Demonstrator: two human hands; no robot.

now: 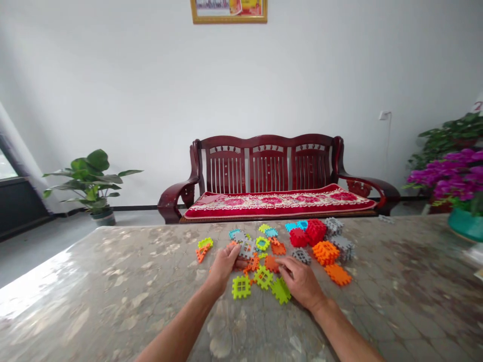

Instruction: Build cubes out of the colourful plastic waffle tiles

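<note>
Toothed plastic building tiles lie in a loose group on the table. My left hand (225, 261) is closed on a grey window tile (247, 248), thumb on top, above the pile. Beneath it lies an orange window tile (252, 263). My right hand (302, 282) has its fingers bent, with the fingertips at the edge of a solid orange square tile (270, 263); the grip is partly hidden. Closest to me are a green window tile (241, 287), a second green window tile (263, 277) and a solid green tile (281, 290).
Right of my hands stand stacks of red tiles (316, 232), orange tiles (325, 252) and grey tiles (342, 247). A green tile (206, 243) and an orange triangle (203, 253) lie left. A flower pot (466, 225) stands far right. Behind the table is a wooden bench (268, 168).
</note>
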